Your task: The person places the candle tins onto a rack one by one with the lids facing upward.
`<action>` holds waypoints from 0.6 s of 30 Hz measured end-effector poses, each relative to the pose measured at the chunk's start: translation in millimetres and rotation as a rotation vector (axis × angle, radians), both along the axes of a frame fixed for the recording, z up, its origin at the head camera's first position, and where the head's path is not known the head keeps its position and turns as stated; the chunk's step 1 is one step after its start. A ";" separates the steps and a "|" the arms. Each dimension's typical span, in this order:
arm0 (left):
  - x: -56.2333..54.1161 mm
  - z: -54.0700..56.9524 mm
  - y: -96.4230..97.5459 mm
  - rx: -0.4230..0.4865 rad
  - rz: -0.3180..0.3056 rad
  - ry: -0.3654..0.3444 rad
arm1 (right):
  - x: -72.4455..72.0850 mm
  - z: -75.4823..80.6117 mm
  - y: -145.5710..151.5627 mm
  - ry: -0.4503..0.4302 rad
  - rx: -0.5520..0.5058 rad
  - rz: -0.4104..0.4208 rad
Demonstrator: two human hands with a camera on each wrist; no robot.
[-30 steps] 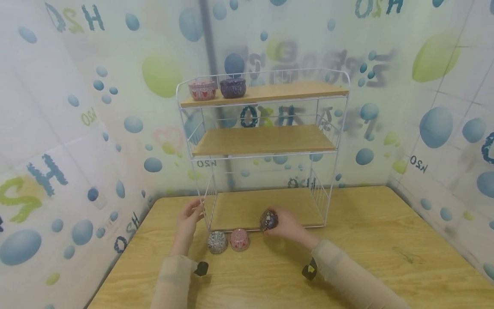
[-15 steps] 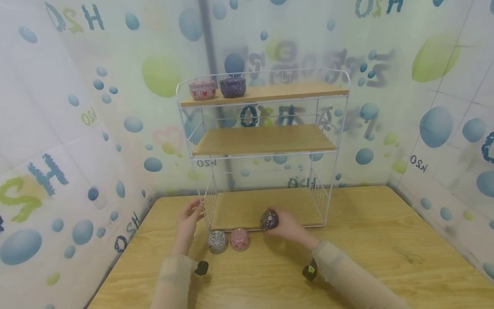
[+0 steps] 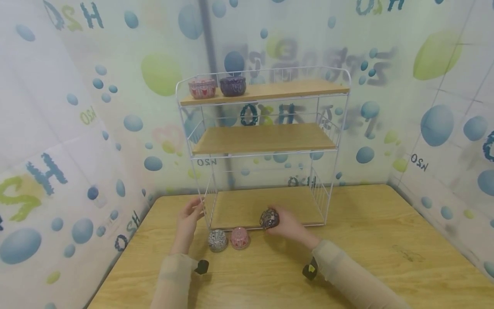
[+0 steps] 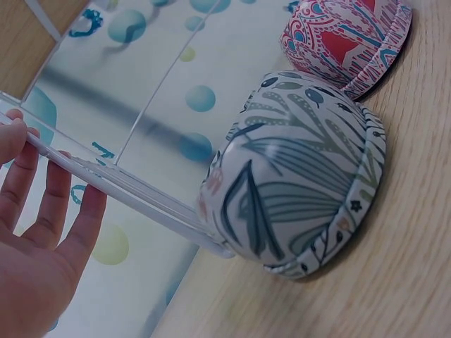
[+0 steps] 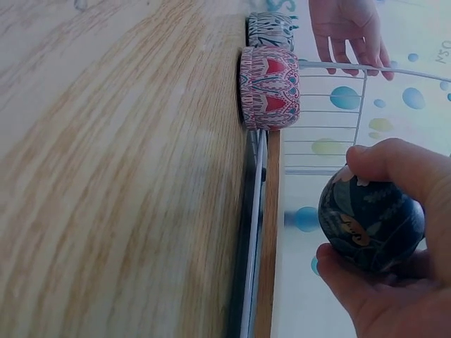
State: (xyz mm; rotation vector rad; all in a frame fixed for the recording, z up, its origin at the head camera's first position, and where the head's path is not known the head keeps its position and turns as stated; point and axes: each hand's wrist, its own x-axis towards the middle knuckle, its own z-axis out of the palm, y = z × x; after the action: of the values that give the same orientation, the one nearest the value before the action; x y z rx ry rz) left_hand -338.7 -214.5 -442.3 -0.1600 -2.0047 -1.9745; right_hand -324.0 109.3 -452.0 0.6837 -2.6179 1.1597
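My right hand grips a dark, floral-patterned round tin, thumb on one side and fingers on the other. It holds the tin at the front edge of the bottom shelf. At the left, my left hand pinches the white wire post of the shelf rack between thumb and fingers. Just right of that hand, a white tin with grey-green leaves sits on the table. Beside it is a pink-and-red tin with heart shapes.
Up on the rack's top shelf stand a pink tin and a dark purple tin, both at the left. The middle shelf is bare wood. A patterned curtain hangs behind the wooden table.
The dark tin has turned slightly in my right hand. Both hands otherwise keep their places, and the head view has shifted very slightly.
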 end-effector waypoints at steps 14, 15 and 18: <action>-0.3 -1.5 -1.5 -0.005 -0.012 0.000 | 1.6 -0.3 -0.8 -0.063 -0.044 -0.044; -0.5 -1.2 -1.5 -0.003 -0.013 0.003 | 1.9 0.2 -0.6 -0.065 -0.045 -0.047; -1.1 -0.8 -1.3 -0.006 -0.012 0.008 | 1.5 0.8 -0.2 -0.077 -0.058 -0.051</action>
State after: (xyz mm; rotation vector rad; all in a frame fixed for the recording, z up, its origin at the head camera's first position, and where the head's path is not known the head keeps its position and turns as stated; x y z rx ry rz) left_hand -339.8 -215.9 -443.0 -0.1814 -2.0095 -1.9714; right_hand -322.6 109.1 -451.2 0.5687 -2.6357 1.2660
